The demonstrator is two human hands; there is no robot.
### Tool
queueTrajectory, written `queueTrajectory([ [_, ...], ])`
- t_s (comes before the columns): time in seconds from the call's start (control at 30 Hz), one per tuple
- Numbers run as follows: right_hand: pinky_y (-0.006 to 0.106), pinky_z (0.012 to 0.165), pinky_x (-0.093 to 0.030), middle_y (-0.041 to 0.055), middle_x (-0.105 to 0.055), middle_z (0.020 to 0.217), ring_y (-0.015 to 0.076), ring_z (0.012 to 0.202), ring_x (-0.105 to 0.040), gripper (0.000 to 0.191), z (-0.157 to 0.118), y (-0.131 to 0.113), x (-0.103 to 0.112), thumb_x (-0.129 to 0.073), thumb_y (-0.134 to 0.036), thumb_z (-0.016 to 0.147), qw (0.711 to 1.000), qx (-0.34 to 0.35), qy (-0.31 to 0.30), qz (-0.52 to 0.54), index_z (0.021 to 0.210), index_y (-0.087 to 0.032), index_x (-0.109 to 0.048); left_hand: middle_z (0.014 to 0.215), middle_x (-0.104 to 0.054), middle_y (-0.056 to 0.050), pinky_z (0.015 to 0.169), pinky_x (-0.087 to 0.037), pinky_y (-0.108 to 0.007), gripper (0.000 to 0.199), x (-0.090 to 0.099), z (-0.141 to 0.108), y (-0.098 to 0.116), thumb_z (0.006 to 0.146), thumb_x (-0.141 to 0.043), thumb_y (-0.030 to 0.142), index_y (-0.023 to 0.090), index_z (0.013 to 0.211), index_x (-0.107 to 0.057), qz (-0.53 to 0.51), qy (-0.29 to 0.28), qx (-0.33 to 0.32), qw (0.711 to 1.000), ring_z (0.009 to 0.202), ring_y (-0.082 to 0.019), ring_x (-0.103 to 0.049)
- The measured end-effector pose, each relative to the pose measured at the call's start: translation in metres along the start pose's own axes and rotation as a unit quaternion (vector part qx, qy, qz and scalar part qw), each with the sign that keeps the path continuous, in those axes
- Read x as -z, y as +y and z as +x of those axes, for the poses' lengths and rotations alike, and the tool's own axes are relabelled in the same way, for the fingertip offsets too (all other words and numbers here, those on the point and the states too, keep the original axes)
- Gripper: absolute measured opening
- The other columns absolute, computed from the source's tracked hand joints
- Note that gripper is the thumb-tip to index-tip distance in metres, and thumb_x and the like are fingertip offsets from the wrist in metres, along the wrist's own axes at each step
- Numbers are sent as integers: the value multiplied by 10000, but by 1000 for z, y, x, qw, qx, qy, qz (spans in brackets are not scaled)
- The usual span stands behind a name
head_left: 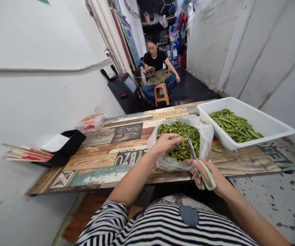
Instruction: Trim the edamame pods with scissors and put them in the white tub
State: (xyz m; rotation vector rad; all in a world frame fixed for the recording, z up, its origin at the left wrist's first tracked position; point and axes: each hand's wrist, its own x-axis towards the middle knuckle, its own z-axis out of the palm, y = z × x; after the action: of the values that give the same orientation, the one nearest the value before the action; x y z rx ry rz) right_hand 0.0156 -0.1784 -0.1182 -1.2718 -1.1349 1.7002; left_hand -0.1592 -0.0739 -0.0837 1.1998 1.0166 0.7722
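Note:
My left hand (166, 143) pinches a green edamame pod (175, 137) over an open clear plastic bag (206, 136) on the table. Many more edamame pods (182, 128) fill the bag. In my right hand (206, 172) are scissors (194, 152) with pale green handles, my fingers through the loops. Their blades point up and away, above the pods and to the right of my left hand. Right of the bag stands a white plastic tub (272, 128) with a heap of pods (233, 126) in it. One loose pod (217, 150) lies on the table between bag and tub.
The wood-patterned table (93, 159) meets the wall at left. A black holder (73, 143) with napkins and chopsticks (29, 153) sits at its left end, near a red-and-white plastic packet (90, 123). Beyond the table, a person (159, 66) sits by a brown stool (161, 94).

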Motion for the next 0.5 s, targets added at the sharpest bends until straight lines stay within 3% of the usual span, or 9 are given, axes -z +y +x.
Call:
queueTrajectory([
  [0.27,176,305,-381,-80,-460,516,61,335,-437,464,-5,2,-5,-560,-644,728,999,-16,-30,-24,804,-190,-504,617,-467,35,408,-144,-165,334,-1,7,-5,723,-678,326,78,933,-601,-77,28,-24,996,423,5,-288],
  [0.5,176,319,-409,-73,-461,511,57,353,-443,443,0,1,-7,-556,-622,748,1000,2,-4,-1,715,-187,-479,745,-597,-17,409,-210,-161,322,-7,6,-16,752,-624,346,109,965,-581,-19,26,-33,999,417,-4,-370],
])
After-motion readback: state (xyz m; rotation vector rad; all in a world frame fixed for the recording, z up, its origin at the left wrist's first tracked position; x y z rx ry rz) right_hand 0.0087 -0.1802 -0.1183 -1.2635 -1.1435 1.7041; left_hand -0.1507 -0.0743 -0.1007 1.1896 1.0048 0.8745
